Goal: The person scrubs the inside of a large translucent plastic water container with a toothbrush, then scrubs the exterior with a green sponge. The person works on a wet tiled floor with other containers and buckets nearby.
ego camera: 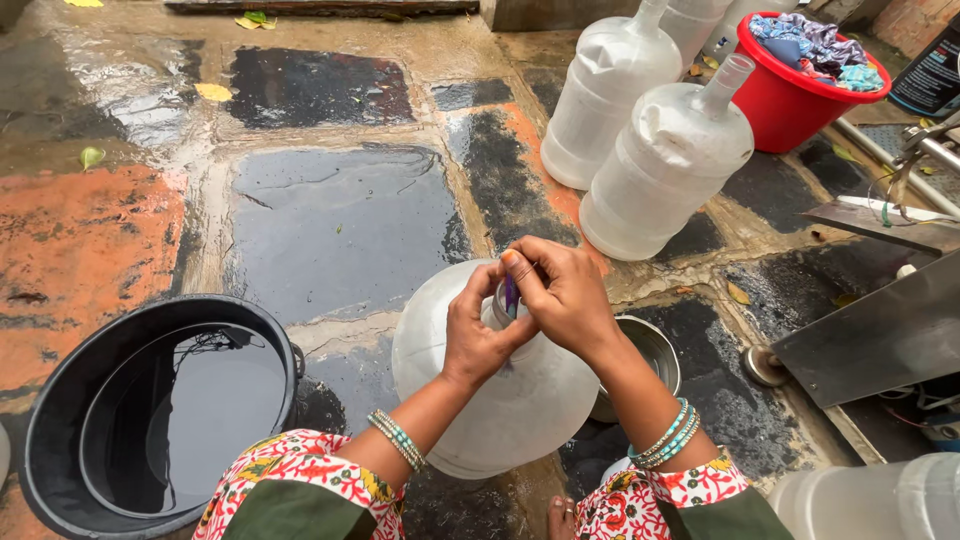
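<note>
left hand (478, 335) gripping jug (500, 400) neck | right hand (562, 295) pinching purple strip (510, 296) into mouth | tub (150, 415) sitting left, full

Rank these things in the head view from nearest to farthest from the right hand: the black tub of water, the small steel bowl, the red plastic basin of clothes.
Measured from the right hand:
1. The small steel bowl, just to its right on the wet floor.
2. The black tub of water, at lower left.
3. The red plastic basin of clothes, at upper right, farthest.
</note>
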`<state>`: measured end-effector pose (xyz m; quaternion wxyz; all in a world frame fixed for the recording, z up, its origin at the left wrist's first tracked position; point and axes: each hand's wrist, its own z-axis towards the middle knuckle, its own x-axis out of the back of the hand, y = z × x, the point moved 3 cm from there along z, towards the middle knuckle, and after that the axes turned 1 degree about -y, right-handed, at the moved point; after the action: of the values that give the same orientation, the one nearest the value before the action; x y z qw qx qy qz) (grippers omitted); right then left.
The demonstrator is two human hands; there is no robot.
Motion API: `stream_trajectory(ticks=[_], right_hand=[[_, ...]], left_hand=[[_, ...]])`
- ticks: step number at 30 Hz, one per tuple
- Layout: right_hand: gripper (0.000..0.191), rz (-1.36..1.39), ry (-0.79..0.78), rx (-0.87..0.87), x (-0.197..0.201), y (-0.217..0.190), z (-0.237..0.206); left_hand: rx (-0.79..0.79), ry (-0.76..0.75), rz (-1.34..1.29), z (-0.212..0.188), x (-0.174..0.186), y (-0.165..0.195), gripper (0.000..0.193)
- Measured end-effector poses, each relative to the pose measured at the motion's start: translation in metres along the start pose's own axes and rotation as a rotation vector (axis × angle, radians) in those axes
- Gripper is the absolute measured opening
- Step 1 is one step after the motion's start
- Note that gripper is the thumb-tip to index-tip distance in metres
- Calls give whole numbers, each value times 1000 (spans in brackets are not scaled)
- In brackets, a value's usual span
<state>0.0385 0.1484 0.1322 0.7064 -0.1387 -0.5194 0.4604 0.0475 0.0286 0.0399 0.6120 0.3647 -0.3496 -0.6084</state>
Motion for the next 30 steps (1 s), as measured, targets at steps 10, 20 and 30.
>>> stream_trajectory(ticks=[10,20,30], right_hand=[[26,24,8,-55,1,0,-4],[24,-84,96,85,11,-12,0],[21,-90,178,-30,17,-12,-9]], left_hand=[[163,-60,128,-8,-8,-6,69],[126,-337,-238,21,-8,-15,82],[195,-584,-134,25,-5,-20,71]])
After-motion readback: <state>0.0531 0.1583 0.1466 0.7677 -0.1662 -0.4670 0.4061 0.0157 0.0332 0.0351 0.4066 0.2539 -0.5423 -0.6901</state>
